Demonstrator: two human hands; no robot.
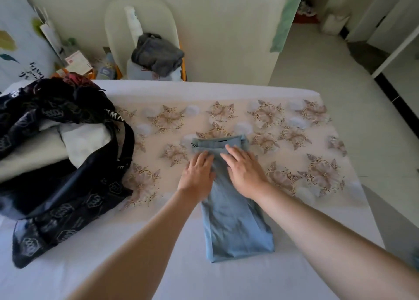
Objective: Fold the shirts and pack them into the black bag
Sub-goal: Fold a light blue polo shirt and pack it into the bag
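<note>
A light blue shirt lies on the bed as a long narrow strip, its collar end at the far side. My left hand lies flat on the shirt's upper left part, fingers straight. My right hand presses flat on its upper right part, just below the collar fold. The black bag with a hexagon pattern sits open at the left of the bed. White folded cloth shows inside it.
The bed carries a floral cloth across the middle and a white sheet near me. Behind the bed stands a white chair with a grey garment on it. Tiled floor lies to the right.
</note>
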